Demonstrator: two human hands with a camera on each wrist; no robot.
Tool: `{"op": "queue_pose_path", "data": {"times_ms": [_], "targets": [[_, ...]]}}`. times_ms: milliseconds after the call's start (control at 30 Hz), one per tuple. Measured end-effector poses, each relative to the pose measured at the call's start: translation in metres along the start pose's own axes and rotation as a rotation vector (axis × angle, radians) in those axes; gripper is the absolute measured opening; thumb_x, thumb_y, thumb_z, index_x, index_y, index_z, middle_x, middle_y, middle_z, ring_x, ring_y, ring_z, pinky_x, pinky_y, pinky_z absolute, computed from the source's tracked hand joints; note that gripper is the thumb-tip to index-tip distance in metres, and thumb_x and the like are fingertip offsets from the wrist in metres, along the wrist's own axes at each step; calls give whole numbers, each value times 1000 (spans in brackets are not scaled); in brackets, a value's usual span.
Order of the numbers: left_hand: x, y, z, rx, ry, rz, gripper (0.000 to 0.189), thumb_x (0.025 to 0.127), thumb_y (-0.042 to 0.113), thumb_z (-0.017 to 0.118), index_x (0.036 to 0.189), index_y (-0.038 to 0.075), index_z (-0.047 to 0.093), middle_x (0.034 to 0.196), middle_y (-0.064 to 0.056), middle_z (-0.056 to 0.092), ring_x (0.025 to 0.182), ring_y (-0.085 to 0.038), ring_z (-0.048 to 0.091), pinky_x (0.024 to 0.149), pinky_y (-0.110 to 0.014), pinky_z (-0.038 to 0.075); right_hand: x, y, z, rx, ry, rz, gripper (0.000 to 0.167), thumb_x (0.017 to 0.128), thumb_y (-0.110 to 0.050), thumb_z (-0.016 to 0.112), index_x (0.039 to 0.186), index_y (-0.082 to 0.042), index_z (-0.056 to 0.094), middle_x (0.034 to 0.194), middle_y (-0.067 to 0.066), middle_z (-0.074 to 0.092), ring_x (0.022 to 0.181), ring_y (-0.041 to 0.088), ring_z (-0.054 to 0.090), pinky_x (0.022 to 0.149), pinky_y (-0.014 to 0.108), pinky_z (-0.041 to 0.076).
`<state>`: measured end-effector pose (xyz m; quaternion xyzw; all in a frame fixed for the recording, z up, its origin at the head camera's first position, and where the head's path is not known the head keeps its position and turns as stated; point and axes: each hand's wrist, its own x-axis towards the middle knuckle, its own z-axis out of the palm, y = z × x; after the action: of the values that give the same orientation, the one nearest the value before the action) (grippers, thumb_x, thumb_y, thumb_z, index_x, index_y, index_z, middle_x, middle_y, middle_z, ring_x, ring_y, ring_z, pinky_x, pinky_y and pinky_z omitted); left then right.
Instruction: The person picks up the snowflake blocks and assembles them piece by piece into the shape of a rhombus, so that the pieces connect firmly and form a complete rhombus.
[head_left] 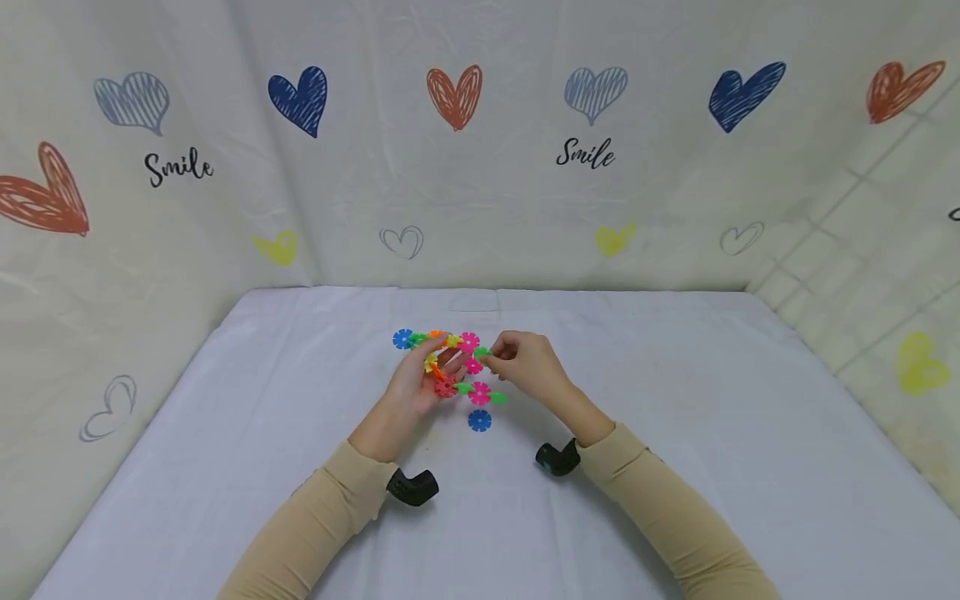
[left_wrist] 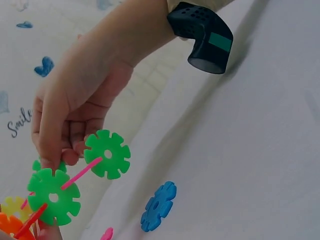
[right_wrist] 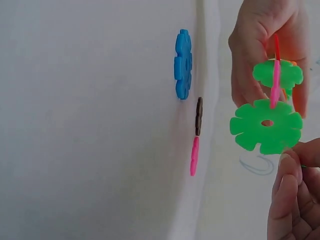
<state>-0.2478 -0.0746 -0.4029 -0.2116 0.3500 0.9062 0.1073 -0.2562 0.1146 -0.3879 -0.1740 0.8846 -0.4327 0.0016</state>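
Observation:
My left hand (head_left: 420,375) holds a chain of colourful plastic snowflake discs (head_left: 446,386), slotted into one another, in pink, green, yellow, orange, red and blue. Its fingers lie behind the chain, with the thumb along the upper row. From the right, my right hand (head_left: 528,362) pinches a green snowflake disc (right_wrist: 266,126) at its edge between thumb and fingertips. A pink disc seen edge-on (right_wrist: 275,85) joins that green disc to another green one (right_wrist: 277,74) nearer the left hand.
A loose blue snowflake disc (head_left: 480,421) lies on the white tablecloth (head_left: 675,400) in front of the chain. Black wrist cameras (head_left: 412,487) jut inward from both sleeves. Behind the table hangs a pale backdrop (head_left: 517,225) printed with hearts.

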Motion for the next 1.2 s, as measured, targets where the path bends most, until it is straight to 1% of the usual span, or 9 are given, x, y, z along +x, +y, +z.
{"op": "queue_pose_path", "data": {"times_ms": [167,300,467,567,733,867,1033,1100,1200], "targets": [[-1,-2,0,47,-5,-4,34,103,15,62,135,8,54,137,-14,56,123,-28,61,103,-39,50,0,1,1,-14,9,-40,13,92,-13,78,86,-6,70,74,3,69,66,18,68,63,28,55],[-1,-3,-1,103,-18,3,37,104,10,60,139,3,54,139,-15,53,121,-26,59,97,-31,53,-1,-2,2,-37,16,-56,12,92,-12,78,85,-6,70,73,1,69,65,18,68,62,28,55],[0,-3,-1,140,-21,22,41,104,10,60,143,3,52,139,-15,53,116,-24,60,85,-25,57,-3,-9,2,-64,-1,-68,8,93,-12,76,88,-7,73,74,-2,68,64,13,65,61,27,56],[0,-3,-1,161,-23,47,41,103,9,62,142,2,53,136,-15,56,112,-23,61,85,-23,57,-4,-12,2,-95,2,-85,6,93,-11,76,89,-6,73,75,-2,68,65,13,63,60,26,55],[1,-3,0,206,2,89,36,98,5,68,132,-3,59,125,-13,60,99,-18,62,85,-21,55,-6,-15,3,-163,4,-125,7,92,-10,77,87,-6,72,74,-2,68,64,12,61,59,24,54],[0,-4,2,232,16,97,30,97,3,69,125,-2,61,119,-10,60,94,-16,62,84,-20,56,-8,-18,5,-206,2,-160,10,92,-8,77,84,-6,70,70,-2,66,59,10,59,57,22,52],[-2,-5,1,213,10,84,23,98,3,67,119,-2,62,110,-9,59,90,-16,61,82,-19,55,-11,-20,7,-216,10,-199,14,91,-6,77,80,-5,68,66,-3,64,54,8,56,54,22,51],[-2,-5,0,212,8,75,23,98,4,67,119,-2,62,107,-8,59,86,-15,60,81,-19,55,-12,-21,8,-221,14,-213,15,91,-6,76,79,-5,68,65,-3,63,53,7,55,53,21,50],[-2,-4,-1,227,11,67,28,99,5,66,126,-1,62,108,-8,59,83,-14,61,79,-18,55,-13,-22,9,-239,23,-230,16,91,-5,76,78,-6,67,63,-4,61,53,7,53,52,21,49]]}}
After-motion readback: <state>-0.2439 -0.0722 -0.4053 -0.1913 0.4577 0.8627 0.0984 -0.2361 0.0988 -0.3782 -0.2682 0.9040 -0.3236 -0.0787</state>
